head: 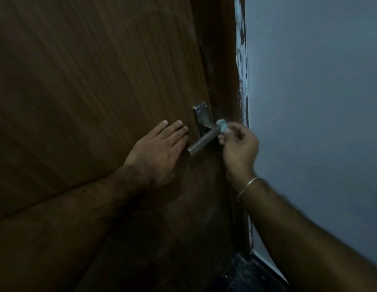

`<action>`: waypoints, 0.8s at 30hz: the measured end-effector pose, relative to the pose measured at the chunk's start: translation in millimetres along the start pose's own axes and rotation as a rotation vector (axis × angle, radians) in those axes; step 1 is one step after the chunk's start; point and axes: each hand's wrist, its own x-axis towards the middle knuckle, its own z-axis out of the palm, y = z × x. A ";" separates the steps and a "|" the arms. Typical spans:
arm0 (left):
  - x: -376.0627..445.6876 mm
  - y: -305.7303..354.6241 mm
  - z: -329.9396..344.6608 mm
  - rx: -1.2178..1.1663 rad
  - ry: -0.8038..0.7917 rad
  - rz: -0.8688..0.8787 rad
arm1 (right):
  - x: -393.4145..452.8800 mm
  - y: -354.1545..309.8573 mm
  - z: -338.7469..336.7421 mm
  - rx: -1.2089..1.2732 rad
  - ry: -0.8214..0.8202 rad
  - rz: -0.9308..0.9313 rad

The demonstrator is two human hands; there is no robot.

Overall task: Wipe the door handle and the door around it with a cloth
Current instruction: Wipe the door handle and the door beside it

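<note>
A brown wooden door (pixel 88 81) fills the left of the view. Near its right edge sits a metal lever handle (pixel 203 140) on a screwed backplate (pixel 201 114). My left hand (pixel 160 150) presses flat on the door just left of the handle, fingers straight. My right hand (pixel 239 148) pinches a small pale cloth (pixel 222 126) and holds it against the handle's inner end, by the pivot. Most of the cloth is hidden in my fingers.
A dark door frame (pixel 225 70) runs beside the door, its edge smeared with white paint. A grey-blue wall (pixel 314 102) fills the right side. Dark floor (pixel 242 275) and a skirting strip show at the bottom right. The scene is dim.
</note>
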 end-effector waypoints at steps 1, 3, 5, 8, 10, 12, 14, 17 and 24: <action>0.6 0.3 0.2 -0.004 0.000 -0.003 | 1.6 -9.9 -6.2 -0.070 0.034 -0.156; 1.0 1.7 1.2 -0.010 0.005 -0.018 | 5.7 -31.2 -10.0 -0.230 -0.015 -0.466; 1.4 4.8 -0.3 -0.027 0.002 -0.041 | 12.0 -46.3 3.2 -0.475 -0.147 -0.616; 3.3 10.1 -2.9 -0.060 0.044 -0.069 | 8.0 -48.1 25.9 -0.725 -0.241 -0.580; 3.9 10.7 -6.0 -0.083 0.049 -0.075 | 6.3 -43.5 28.5 -0.757 -0.293 -0.578; 4.8 9.4 -6.5 -0.098 0.044 -0.069 | 10.3 -43.2 26.8 -0.790 -0.346 -0.569; 5.4 7.6 -5.9 -0.098 0.044 -0.058 | 10.2 -45.3 30.0 -0.805 -0.306 -0.543; 5.9 8.1 -3.6 -0.097 0.038 -0.050 | 0.8 -42.8 33.8 -0.783 -0.323 -0.631; 6.7 10.5 -7.2 -0.118 0.021 -0.063 | 5.1 -43.6 35.9 -0.770 -0.308 -0.583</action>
